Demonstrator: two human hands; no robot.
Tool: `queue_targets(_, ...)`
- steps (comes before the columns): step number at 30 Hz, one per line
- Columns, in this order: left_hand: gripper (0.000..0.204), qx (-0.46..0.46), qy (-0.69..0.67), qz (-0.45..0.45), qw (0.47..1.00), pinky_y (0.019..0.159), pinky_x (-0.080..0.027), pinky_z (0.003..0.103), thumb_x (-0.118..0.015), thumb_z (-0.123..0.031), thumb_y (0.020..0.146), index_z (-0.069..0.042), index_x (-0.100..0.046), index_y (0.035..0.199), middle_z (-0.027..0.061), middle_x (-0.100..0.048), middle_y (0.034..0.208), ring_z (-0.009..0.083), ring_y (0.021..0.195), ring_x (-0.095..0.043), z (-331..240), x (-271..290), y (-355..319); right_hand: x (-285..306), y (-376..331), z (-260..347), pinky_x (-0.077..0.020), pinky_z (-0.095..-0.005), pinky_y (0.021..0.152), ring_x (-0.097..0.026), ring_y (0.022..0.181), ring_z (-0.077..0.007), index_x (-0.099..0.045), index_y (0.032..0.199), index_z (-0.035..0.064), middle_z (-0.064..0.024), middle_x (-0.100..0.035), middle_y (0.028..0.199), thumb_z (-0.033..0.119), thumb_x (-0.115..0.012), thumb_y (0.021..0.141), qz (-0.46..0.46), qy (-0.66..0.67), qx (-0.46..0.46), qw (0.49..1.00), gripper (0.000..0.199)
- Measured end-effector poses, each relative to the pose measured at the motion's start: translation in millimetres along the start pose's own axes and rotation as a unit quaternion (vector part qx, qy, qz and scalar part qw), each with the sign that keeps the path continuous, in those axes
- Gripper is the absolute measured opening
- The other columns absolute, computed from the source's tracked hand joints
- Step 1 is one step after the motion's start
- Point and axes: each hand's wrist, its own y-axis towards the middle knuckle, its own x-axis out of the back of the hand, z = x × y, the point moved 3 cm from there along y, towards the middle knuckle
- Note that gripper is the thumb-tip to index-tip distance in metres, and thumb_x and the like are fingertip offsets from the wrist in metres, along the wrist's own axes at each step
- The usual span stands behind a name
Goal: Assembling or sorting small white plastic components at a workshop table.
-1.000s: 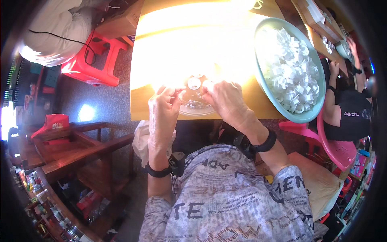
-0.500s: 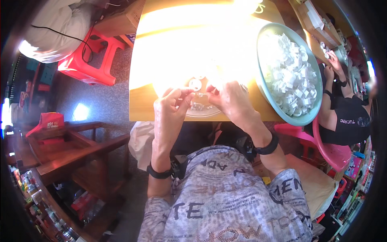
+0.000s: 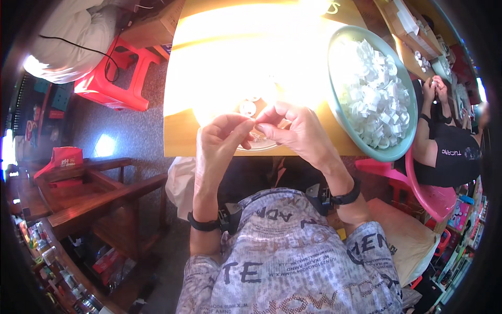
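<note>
My left hand point(image 3: 222, 137) and my right hand point(image 3: 294, 130) meet fingertip to fingertip above the near edge of the table. Both are closed in a pinch, and whatever lies between the fingertips is too small and bright to make out. Under them sits a shallow round dish point(image 3: 257, 147) with clear, shiny bits in it, mostly covered by my hands. Just beyond the fingers, a small round white piece point(image 3: 248, 108) lies on the table, partly washed out by glare.
A large pale green basin point(image 3: 334, 99) heaped with small white plastic pieces point(image 3: 384, 99) stands at the table's right. Strong glare whitens the wooden table point(image 3: 180, 138). A red stool point(image 3: 138, 83) and a wooden chair point(image 3: 99, 201) are at left. Another person point(image 3: 444, 152) works at far right.
My right hand has moved left, so its fingertips now meet those of my left hand. The person at far right has brought both hands together.
</note>
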Motion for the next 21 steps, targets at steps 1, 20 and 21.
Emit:
queue_targets(1, 0.017, 0.000, 0.001, 0.000, 1.000, 0.059, -0.048, 0.021, -0.065, -0.012, 0.087, 0.005, -0.065, 0.093, 0.0062, -0.065, 0.076, 0.0094, 0.065, -0.059, -0.1, 0.3, 0.7, -0.4, -1.6, 0.7, -0.0486, -0.0225, 0.063, -0.059, 0.072, -0.0062, -0.065, 0.093, 0.0008, -0.0039, -0.066, 0.082, 0.009, -0.065, 0.085, -0.003, 0.036, 0.010, 0.999, 0.011)
queue_targets(20, 0.020, -0.079, 0.353, -0.095, 0.927, 0.056, -0.045, 0.025, -0.067, -0.014, 0.083, 0.005, -0.063, 0.080, 0.0090, -0.062, 0.066, 0.0113, 0.057, -0.055, 14.1, -5.9, 26.2, 5.6, -19.0, -17.5, -0.0509, -0.0239, 0.058, -0.063, 0.072, -0.0120, -0.062, 0.089, 0.0004, -0.0068, -0.067, 0.084, 0.008, -0.065, 0.086, -0.211, 0.050, 0.100, 0.971, 0.009)
queue_targets(21, 0.016, -0.065, 0.376, -0.087, 0.920, 0.061, -0.045, 0.030, -0.066, -0.012, 0.082, 0.003, -0.063, 0.087, 0.0103, -0.060, 0.071, 0.0179, 0.062, -0.056, 10.2, -11.0, 26.4, 5.7, -19.8, -17.2, -0.0513, -0.0242, 0.058, -0.063, 0.073, -0.0124, -0.062, 0.090, 0.0002, -0.0071, -0.067, 0.085, 0.008, -0.064, 0.086, -0.206, 0.044, 0.104, 0.972, 0.009)
